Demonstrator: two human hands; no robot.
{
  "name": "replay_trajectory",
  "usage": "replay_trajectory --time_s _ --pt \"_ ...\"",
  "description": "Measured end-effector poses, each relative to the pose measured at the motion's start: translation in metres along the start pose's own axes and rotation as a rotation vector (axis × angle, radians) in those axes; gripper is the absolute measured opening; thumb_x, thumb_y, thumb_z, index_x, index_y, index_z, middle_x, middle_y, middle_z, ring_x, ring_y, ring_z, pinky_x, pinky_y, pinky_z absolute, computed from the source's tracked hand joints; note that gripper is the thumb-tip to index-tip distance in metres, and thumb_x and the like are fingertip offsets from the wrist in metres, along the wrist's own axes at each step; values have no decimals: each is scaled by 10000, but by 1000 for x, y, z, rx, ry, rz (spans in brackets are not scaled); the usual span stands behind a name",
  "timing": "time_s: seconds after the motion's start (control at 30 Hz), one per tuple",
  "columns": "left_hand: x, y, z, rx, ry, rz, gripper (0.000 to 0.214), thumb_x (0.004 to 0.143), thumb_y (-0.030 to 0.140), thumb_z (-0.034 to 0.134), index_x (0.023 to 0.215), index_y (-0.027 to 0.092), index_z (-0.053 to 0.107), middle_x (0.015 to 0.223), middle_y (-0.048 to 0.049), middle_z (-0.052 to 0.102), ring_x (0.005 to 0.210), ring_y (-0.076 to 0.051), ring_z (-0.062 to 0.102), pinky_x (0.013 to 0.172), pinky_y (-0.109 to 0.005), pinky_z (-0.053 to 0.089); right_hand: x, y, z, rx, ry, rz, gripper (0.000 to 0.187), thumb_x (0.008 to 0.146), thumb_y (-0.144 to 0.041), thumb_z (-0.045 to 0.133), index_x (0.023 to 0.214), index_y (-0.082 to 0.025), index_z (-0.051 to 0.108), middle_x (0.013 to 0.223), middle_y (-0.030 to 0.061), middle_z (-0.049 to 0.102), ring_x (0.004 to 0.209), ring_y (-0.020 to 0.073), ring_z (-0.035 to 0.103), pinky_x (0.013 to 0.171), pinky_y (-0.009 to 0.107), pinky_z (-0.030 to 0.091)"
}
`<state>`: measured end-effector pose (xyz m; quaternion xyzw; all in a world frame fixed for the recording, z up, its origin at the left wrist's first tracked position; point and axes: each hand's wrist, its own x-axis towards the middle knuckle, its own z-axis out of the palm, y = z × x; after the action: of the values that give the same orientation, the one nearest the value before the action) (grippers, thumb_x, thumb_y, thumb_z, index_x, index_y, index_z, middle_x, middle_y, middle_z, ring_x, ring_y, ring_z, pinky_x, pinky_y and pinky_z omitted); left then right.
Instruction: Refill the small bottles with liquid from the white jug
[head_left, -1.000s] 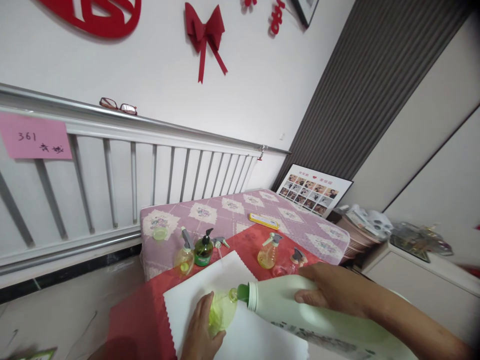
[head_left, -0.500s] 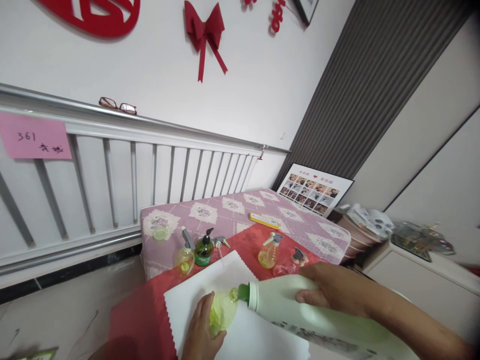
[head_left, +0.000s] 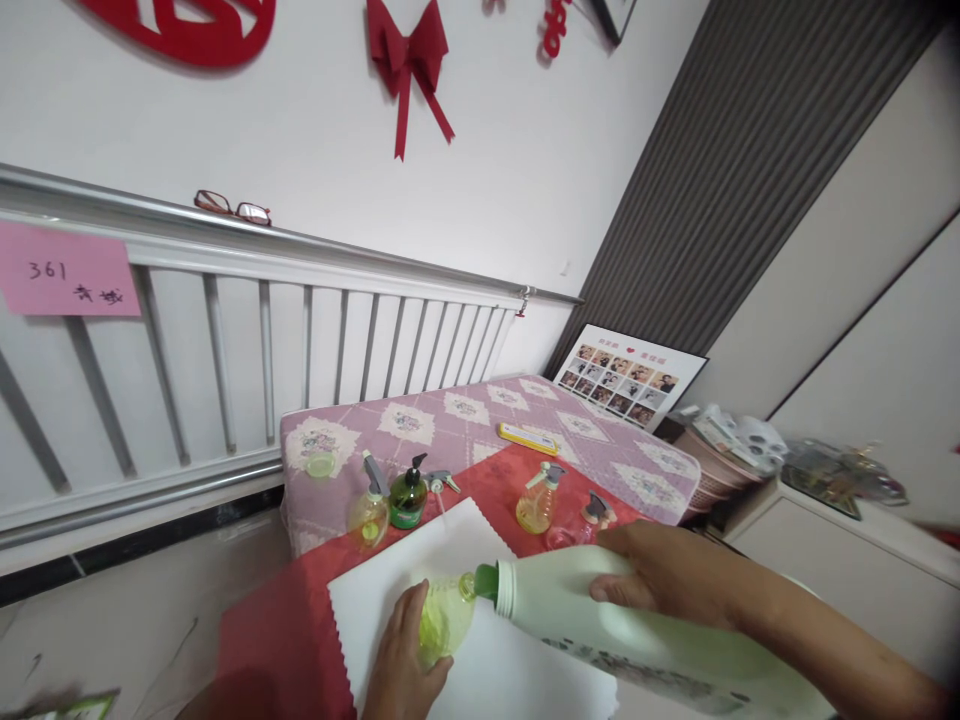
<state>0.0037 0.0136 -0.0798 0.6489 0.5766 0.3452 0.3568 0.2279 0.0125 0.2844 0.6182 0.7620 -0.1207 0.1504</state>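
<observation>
My left hand (head_left: 409,650) is wrapped around a small yellow-green clear bottle (head_left: 448,618), tilted with its neck to the right, over a white scallop-edged board (head_left: 536,660). Liquid shows inside it. My right hand (head_left: 652,570) grips a large pale green jug (head_left: 600,610) lying nearly level. The jug's green spout (head_left: 486,581) meets the small bottle's open neck; whether liquid is flowing I cannot make out. Just behind the board lies a loose spray head (head_left: 442,482) with its tube on the board.
Behind the board stand a spray bottle (head_left: 369,515), a dark green pump bottle (head_left: 409,495), an amber spray bottle (head_left: 537,505) and a pink spray bottle (head_left: 581,525). A yellow case (head_left: 528,439) and a green lid (head_left: 320,464) lie on the purple tablecloth (head_left: 450,445). A radiator (head_left: 322,340) runs along the wall.
Both hands hold the same grip, and spout and neck stay together. The jug and bottle have barely moved; the view has shifted very slightly.
</observation>
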Motion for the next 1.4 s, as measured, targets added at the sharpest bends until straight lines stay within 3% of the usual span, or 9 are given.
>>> replay_trajectory --time_s 0.27,0.63,0.9,1.4 --pt "-4 13 -7 9 8 -15 838 675 164 569 1467 91 305 1539 -132 394 1446 -243 335 1224 -341 268 0 1 0 23 -20 -9 371 844 -495 533 953 -175 686 1029 167 741 894 336 680 718 379 479" --pt "-6 12 -5 -37 16 -2 823 678 173 572 1456 104 315 1534 -149 400 1438 -254 344 1218 -386 280 -1 -1 -3 9 -27 14 381 839 -503 538 959 -173 684 1054 181 732 913 345 672 732 384 471" --pt "-6 9 -4 -72 65 18 814 664 170 592 1441 202 351 1513 -74 439 1426 -207 365 1214 -317 282 -3 -4 -4 32 -23 14 354 830 -480 550 951 -177 686 1053 177 736 913 343 674 721 374 468" --pt "-6 11 -5 -34 36 21 810 686 184 571 1455 122 325 1513 -116 425 1427 -233 359 1213 -322 279 -4 -5 -4 -9 -36 9 356 840 -491 537 942 -179 673 1064 176 734 923 338 677 718 368 478"
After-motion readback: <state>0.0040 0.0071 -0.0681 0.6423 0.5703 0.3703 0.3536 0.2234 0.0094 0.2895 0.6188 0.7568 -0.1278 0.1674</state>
